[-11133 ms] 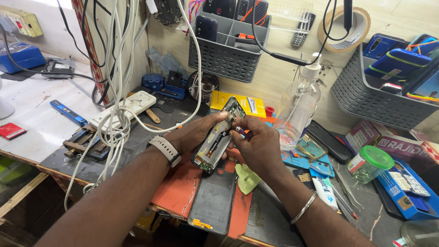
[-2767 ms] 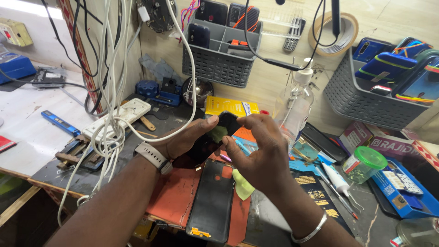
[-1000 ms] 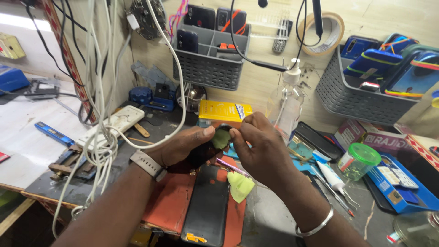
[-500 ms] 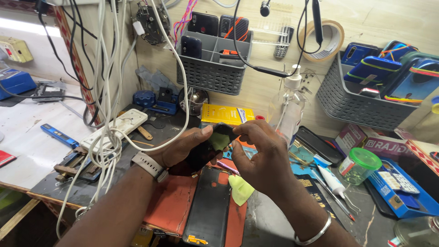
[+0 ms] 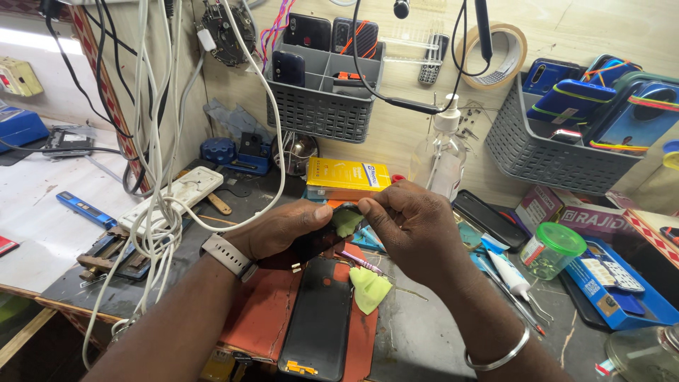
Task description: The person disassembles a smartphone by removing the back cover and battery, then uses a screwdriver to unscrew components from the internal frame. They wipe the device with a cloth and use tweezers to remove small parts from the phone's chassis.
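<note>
Left hand (image 5: 283, 230) grip closed around dark phone (image 5: 311, 244), held above worktop (image 5: 424, 339); long axis runs lower left to upper right, top end toward right hand (image 5: 410, 226). Right grip narrow, pinching green cloth (image 5: 346, 221) against phone's upper end. One phone held; one black back panel (image 5: 322, 318) flat below; second green cloth (image 5: 370, 288) beside it. Since half a second ago, hands barely shifted, pinch unchanged.
</note>
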